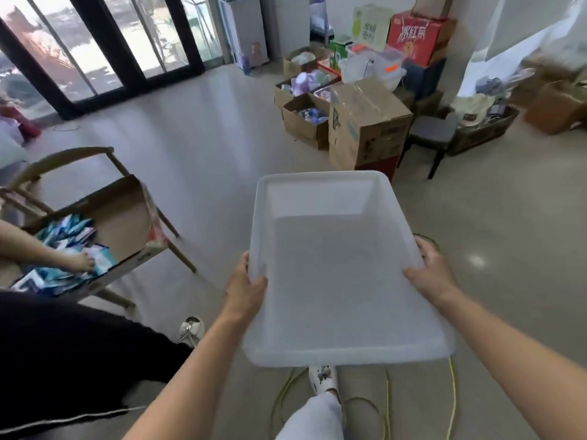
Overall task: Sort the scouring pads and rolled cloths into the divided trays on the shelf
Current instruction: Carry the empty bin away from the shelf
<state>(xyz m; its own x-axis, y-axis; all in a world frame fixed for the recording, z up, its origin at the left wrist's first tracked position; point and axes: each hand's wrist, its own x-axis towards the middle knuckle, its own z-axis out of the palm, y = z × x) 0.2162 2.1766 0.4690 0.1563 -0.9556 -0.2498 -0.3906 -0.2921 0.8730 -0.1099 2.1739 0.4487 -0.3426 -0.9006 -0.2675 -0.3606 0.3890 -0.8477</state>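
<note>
1. Plainly, both hands carry the bin [317,177]. The left hand [246,289] grips its left long rim with the thumb hooked inside the wall, and the right hand [428,271] grips the right rim likewise.
2. It hangs above the floor [206,128] in front of the body, long axis running straight away from the person. The hands sit opposite each other on its near half, neither nearer.
3. It is translucent white plastic with rounded corners, undivided, and holds nothing.
4. No pads, cloths or shelf show, so sorting has likely not begun and the load must be fetched first.
5. At left, another person's hand [81,262] reaches into a box [124,211] of blue-white packets [63,230] on a chair [79,152].
</note>
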